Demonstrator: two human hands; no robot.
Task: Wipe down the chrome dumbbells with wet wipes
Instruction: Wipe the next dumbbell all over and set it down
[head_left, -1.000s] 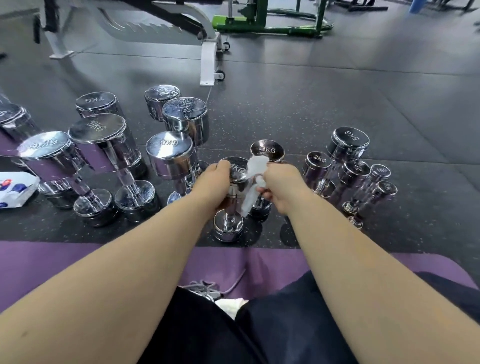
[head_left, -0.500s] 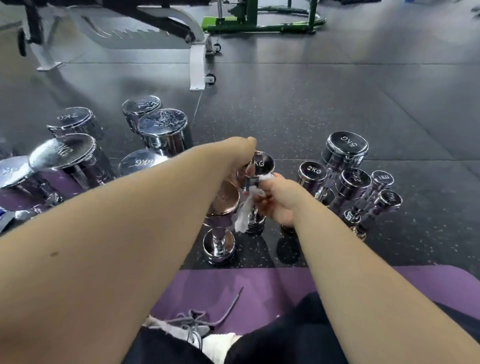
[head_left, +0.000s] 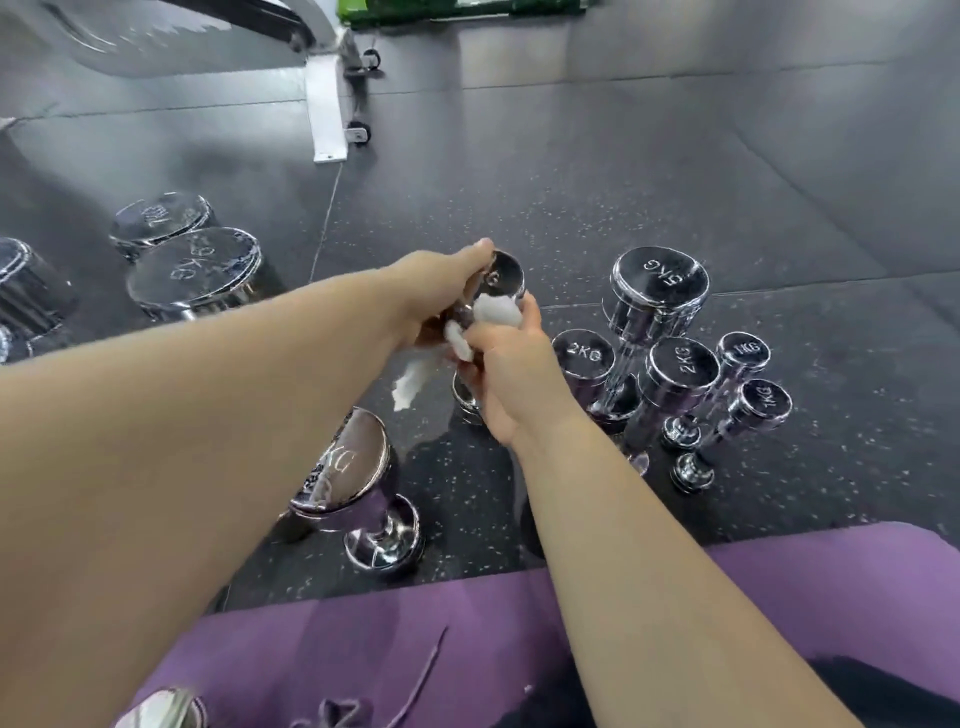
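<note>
A small chrome dumbbell stands upright on the dark floor at the centre. My left hand grips its top head from the left. My right hand holds a crumpled white wet wipe against the dumbbell's handle, just under the head, and a loose end of the wipe hangs down to the left. Another chrome dumbbell stands tilted nearer to me, under my left forearm.
To the right stand a 5 kg dumbbell, two 2 kg dumbbells and two 1 kg ones. Bigger dumbbells stand at the left. A purple mat lies under me. A bench foot is at the back.
My left hand left the nearer dumbbell and took hold of the farther one's top. My right hand moved the wipe onto that dumbbell. The camera moved forward and tilted down.
</note>
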